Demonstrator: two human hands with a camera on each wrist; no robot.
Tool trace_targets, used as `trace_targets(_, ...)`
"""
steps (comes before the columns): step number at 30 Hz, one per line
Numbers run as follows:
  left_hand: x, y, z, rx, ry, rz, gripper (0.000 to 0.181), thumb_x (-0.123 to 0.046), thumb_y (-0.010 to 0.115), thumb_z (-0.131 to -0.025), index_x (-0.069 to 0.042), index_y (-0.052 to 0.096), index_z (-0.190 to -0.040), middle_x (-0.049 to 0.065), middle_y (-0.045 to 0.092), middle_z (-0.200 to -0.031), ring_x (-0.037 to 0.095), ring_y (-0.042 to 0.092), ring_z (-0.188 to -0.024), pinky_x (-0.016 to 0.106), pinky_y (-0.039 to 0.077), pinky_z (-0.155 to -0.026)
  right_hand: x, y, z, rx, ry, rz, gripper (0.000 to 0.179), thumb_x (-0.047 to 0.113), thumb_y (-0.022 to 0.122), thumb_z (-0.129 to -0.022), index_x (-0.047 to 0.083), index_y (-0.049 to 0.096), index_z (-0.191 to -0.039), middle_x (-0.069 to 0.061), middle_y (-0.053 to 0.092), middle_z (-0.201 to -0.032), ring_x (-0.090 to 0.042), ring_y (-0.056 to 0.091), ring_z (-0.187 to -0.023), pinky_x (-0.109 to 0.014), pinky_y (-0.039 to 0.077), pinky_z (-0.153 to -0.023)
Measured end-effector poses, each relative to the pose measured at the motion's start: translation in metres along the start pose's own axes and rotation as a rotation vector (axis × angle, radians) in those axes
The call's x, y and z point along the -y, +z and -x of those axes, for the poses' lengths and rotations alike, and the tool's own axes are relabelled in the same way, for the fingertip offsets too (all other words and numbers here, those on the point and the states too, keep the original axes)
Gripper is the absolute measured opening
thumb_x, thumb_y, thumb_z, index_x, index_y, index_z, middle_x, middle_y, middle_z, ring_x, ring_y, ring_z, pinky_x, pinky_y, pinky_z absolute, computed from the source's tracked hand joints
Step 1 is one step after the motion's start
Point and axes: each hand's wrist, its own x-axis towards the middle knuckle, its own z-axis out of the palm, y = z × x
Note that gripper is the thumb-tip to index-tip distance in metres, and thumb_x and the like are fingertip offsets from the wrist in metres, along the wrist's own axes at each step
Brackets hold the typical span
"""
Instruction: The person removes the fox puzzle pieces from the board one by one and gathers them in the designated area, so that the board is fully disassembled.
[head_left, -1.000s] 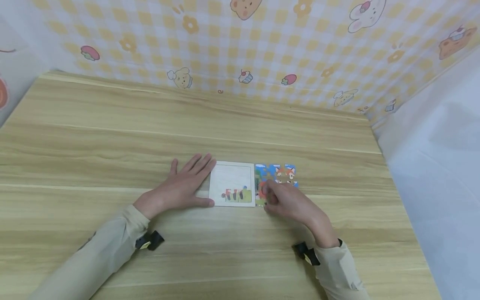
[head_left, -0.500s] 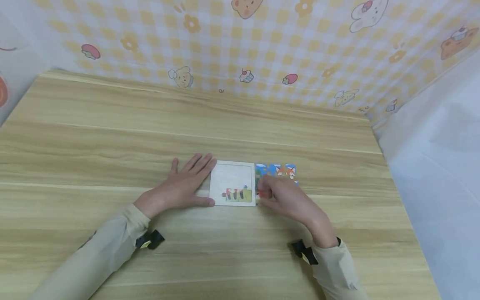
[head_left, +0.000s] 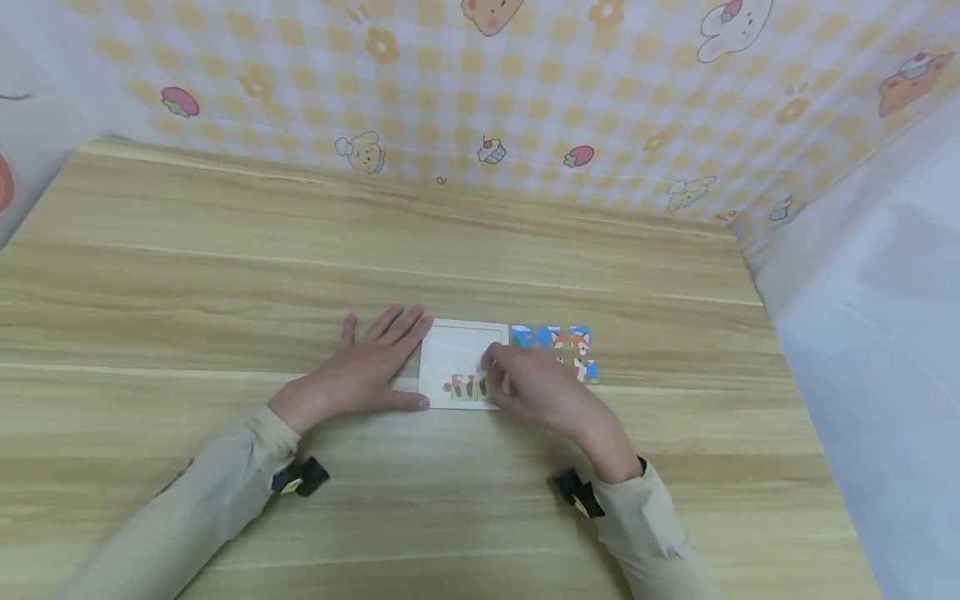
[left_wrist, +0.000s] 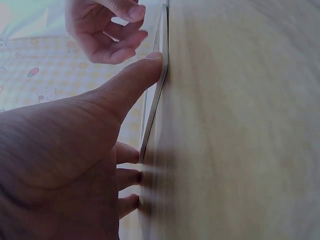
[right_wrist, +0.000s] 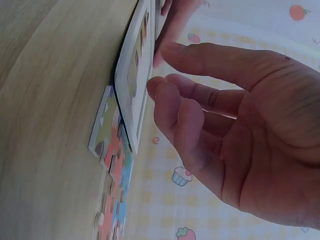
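Note:
In the head view my left hand (head_left: 356,373) lies spread on the table, its thumb and index fingertip at the left edge of a square white puzzle board (head_left: 459,346). A short row of puzzle pieces (head_left: 463,388) sits along the board's bottom. My right hand (head_left: 547,387) hovers over the board's lower right, partly hiding that row. In the right wrist view its fingers are loosely bent and stand apart from the thumb, with nothing visible between them. Loose colourful puzzle pieces (right_wrist: 111,150) adjoin the board's right side, some hidden under the right hand in the head view.
The wooden table (head_left: 390,508) extends all round the board. Behind it rises a yellow checked backdrop (head_left: 420,92), and a white sheet (head_left: 885,300) hangs at the right. A small black device is strapped at each wrist.
My right hand has moved left from the loose puzzle pieces to over the board's lower right corner. My left hand has stayed at the board's left edge.

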Motion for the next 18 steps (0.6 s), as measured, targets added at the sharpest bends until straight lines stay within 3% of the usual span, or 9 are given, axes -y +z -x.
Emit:
trace_targets(10, 0.002, 0.001, -0.001, -0.002, 0.005, 0.0, 0.102, -0.054, 0.067, -0.077, -0.009, 0.012, -0.15, 0.008, 0.003, -0.155, 0.03, -0.003, -0.14, 0.069, -0.007, -0.098, 0.008, 0.007, -0.011, 0.033, 0.018, 0.083, 0.022, 0.003, 0.062, -0.081, 0.01, 0.065, -0.102, 0.006, 0.059, -0.079, -0.01, 0.05, -0.067, -0.022, 0.043, -0.058)
trace_targets(18, 0.002, 0.0, 0.0, -0.006, 0.008, 0.006, 0.101, -0.053, 0.068, -0.077, -0.009, 0.012, -0.15, 0.009, 0.004, -0.155, 0.03, -0.003, -0.14, 0.07, -0.007, -0.097, 0.01, 0.011, -0.012, 0.041, 0.048, 0.072, 0.02, 0.003, 0.063, -0.077, 0.009, 0.064, -0.097, 0.005, 0.053, -0.072, -0.01, 0.048, -0.066, -0.022, 0.042, -0.058)
